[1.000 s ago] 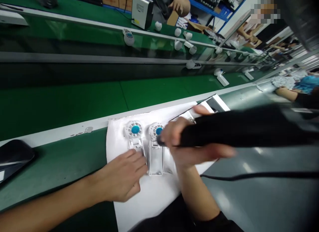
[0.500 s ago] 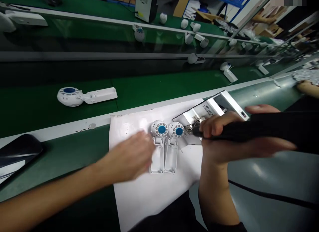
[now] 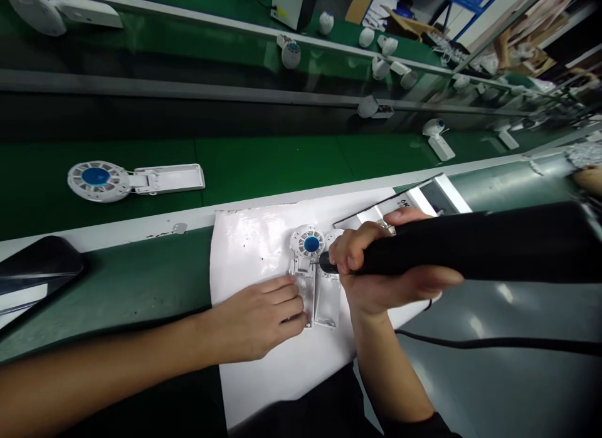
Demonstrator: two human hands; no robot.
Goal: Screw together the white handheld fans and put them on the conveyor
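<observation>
Two white handheld fans with opened handle shells lie side by side on a white sheet (image 3: 254,388). The left fan (image 3: 308,242) has a blue disc on its round vented head. My left hand (image 3: 268,319) holds this fan by its handle shell, fingers across the shell. In my right hand (image 3: 371,262) is a black electric screwdriver (image 3: 475,243), held nearly level. Its tip end is at the left fan's hinge area; the bit itself is hard to make out. The right fan (image 3: 328,303) is partly covered by my right hand and the screwdriver.
A metal screw feeder (image 3: 416,199) stands behind my right hand. Beyond the white rail, a green conveyor (image 3: 273,165) carries another opened fan (image 3: 136,179) and more units. A dark glossy object (image 3: 40,275) lies at left. A black cable (image 3: 498,344) runs at right.
My right hand has brought the screwdriver left from the screw feeder to the left fan. My left hand has settled on that fan's handle shell. The near conveyor fan appears farther left.
</observation>
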